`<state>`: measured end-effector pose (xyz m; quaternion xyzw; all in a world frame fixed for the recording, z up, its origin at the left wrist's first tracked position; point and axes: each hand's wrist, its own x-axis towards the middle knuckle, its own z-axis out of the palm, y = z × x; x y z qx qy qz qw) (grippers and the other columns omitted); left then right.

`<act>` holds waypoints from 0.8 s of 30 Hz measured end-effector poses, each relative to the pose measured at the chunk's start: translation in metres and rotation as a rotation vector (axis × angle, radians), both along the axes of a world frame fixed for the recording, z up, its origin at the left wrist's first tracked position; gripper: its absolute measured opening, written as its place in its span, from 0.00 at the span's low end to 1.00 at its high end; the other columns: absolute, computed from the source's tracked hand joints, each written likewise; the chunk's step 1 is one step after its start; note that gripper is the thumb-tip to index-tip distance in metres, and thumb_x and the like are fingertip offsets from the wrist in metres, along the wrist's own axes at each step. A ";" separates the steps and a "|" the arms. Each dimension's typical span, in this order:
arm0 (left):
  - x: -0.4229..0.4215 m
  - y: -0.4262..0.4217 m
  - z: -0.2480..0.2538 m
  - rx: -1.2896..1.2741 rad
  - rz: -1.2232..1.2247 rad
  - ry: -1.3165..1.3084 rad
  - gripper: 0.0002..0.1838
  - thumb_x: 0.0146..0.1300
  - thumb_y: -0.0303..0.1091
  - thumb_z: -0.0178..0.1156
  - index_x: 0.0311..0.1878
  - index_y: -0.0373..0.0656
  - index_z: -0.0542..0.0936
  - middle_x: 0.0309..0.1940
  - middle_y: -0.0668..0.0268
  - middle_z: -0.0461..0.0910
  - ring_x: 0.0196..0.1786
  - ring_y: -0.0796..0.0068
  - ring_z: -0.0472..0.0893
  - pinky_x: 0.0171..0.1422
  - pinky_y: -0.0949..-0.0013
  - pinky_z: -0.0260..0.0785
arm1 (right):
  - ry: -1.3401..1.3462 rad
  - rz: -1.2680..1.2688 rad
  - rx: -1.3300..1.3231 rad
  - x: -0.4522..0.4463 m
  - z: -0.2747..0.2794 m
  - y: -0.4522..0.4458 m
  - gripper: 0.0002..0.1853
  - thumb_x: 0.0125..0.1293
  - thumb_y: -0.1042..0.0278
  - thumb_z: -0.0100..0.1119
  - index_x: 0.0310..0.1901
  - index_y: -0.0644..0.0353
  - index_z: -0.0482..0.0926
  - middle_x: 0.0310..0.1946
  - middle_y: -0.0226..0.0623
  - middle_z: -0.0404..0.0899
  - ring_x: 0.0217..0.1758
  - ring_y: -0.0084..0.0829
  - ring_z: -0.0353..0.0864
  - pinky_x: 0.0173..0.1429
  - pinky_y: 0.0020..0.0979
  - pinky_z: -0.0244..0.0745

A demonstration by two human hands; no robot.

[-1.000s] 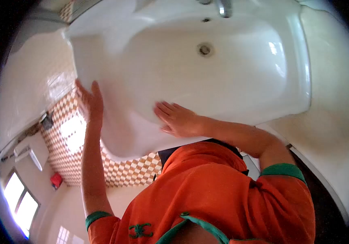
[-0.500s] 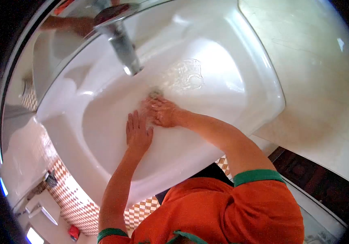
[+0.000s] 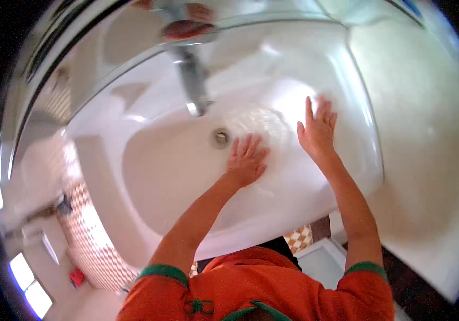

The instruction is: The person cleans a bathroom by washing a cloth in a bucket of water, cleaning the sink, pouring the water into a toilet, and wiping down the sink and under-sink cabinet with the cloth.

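Observation:
Fingers spread, my left hand (image 3: 247,160) is over the basin of the white sink (image 3: 165,187), just right of the round drain (image 3: 221,137). It holds nothing. My right hand (image 3: 317,127) is at the basin's right side with its fingers apart and nothing in them. Rippling water (image 3: 264,120) shows between the hands. The metal faucet (image 3: 191,80) hangs over the basin, up and left of my left hand. Whether either palm touches the sink surface cannot be made out.
A pale wall or surface (image 3: 422,134) lies right of the sink. Shiny, mirror-like edges run along the upper left. Checkered tiles (image 3: 93,235), a red object (image 3: 77,277) and a bright window (image 3: 30,286) show at the lower left.
Half a second ago both hands were close together by the drain. They have since parted and moved right, my right hand farthest. The view has shifted, and the faucet appears farther right.

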<state>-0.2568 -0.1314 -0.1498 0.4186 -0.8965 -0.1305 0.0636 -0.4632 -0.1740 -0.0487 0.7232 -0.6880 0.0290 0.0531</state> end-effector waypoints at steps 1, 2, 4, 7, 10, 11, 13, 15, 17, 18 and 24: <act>0.011 -0.009 0.004 -0.054 0.066 0.044 0.22 0.58 0.48 0.46 0.54 0.52 0.69 0.62 0.58 0.54 0.66 0.57 0.50 0.66 0.46 0.40 | -0.177 -0.101 -0.015 0.017 0.007 -0.007 0.31 0.61 0.64 0.47 0.64 0.57 0.49 0.65 0.52 0.43 0.68 0.51 0.44 0.62 0.61 0.42; 0.024 -0.018 0.008 -0.111 0.134 0.084 0.19 0.55 0.45 0.50 0.50 0.51 0.72 0.57 0.56 0.63 0.63 0.56 0.56 0.64 0.44 0.44 | -0.383 0.009 -0.052 0.035 0.029 -0.021 0.33 0.63 0.62 0.45 0.65 0.60 0.44 0.64 0.60 0.41 0.68 0.53 0.43 0.63 0.58 0.41; 0.043 -0.047 0.019 0.075 0.405 0.086 0.18 0.54 0.44 0.52 0.47 0.48 0.74 0.51 0.56 0.67 0.59 0.56 0.62 0.60 0.45 0.51 | -0.772 0.308 -0.299 0.071 0.075 -0.049 0.30 0.63 0.65 0.44 0.64 0.63 0.47 0.64 0.54 0.45 0.68 0.48 0.45 0.65 0.52 0.43; 0.040 -0.072 0.004 0.451 0.815 0.021 0.13 0.57 0.39 0.49 0.40 0.43 0.74 0.43 0.60 0.74 0.45 0.59 0.74 0.47 0.52 0.63 | -0.895 0.669 -0.423 0.122 0.126 -0.080 0.26 0.63 0.69 0.43 0.62 0.63 0.53 0.63 0.48 0.53 0.66 0.45 0.52 0.66 0.51 0.42; 0.006 -0.038 -0.025 0.089 0.598 -0.265 0.16 0.50 0.36 0.52 0.41 0.40 0.77 0.41 0.54 0.76 0.42 0.58 0.75 0.46 0.50 0.64 | -0.335 0.774 -0.561 0.144 0.123 -0.088 0.24 0.63 0.67 0.42 0.61 0.62 0.56 0.61 0.46 0.57 0.64 0.43 0.56 0.67 0.49 0.40; -0.003 -0.036 -0.023 0.213 0.353 -0.241 0.13 0.47 0.36 0.54 0.36 0.45 0.79 0.41 0.57 0.75 0.45 0.57 0.73 0.48 0.46 0.61 | -0.264 0.761 -0.628 0.141 0.112 -0.087 0.23 0.64 0.68 0.40 0.61 0.62 0.56 0.61 0.45 0.58 0.65 0.41 0.55 0.68 0.46 0.40; 0.006 -0.009 0.026 0.304 0.190 -0.043 0.09 0.46 0.36 0.53 0.29 0.47 0.79 0.37 0.61 0.73 0.44 0.59 0.72 0.41 0.50 0.63 | -0.264 0.770 -0.576 0.124 0.099 -0.084 0.25 0.62 0.71 0.44 0.61 0.62 0.56 0.62 0.45 0.56 0.66 0.44 0.52 0.68 0.44 0.43; 0.025 0.012 0.060 0.265 0.171 -0.086 0.10 0.47 0.39 0.54 0.31 0.48 0.80 0.39 0.61 0.73 0.44 0.60 0.72 0.44 0.50 0.60 | -0.247 0.771 -0.547 0.120 0.092 -0.073 0.28 0.60 0.72 0.47 0.62 0.62 0.54 0.63 0.46 0.52 0.66 0.46 0.50 0.68 0.43 0.44; 0.046 0.033 0.076 0.149 0.164 -0.195 0.13 0.48 0.41 0.54 0.35 0.46 0.80 0.41 0.62 0.72 0.47 0.60 0.70 0.47 0.47 0.57 | -0.188 0.764 -0.588 0.117 0.085 -0.069 0.30 0.58 0.72 0.50 0.63 0.61 0.53 0.64 0.48 0.50 0.67 0.47 0.49 0.67 0.43 0.45; 0.062 0.042 0.092 0.140 0.185 -0.206 0.14 0.49 0.42 0.54 0.35 0.46 0.80 0.41 0.62 0.72 0.48 0.61 0.70 0.48 0.49 0.58 | -0.158 0.750 -0.590 0.108 0.078 -0.072 0.30 0.59 0.70 0.49 0.63 0.62 0.52 0.63 0.50 0.51 0.66 0.48 0.49 0.67 0.44 0.45; 0.178 0.095 0.143 0.126 0.505 0.221 0.13 0.52 0.42 0.54 0.36 0.43 0.77 0.43 0.60 0.71 0.47 0.63 0.71 0.49 0.58 0.62 | -0.394 0.804 -0.661 0.164 0.081 -0.032 0.23 0.56 0.61 0.50 0.52 0.66 0.68 0.49 0.59 0.68 0.53 0.54 0.66 0.56 0.44 0.62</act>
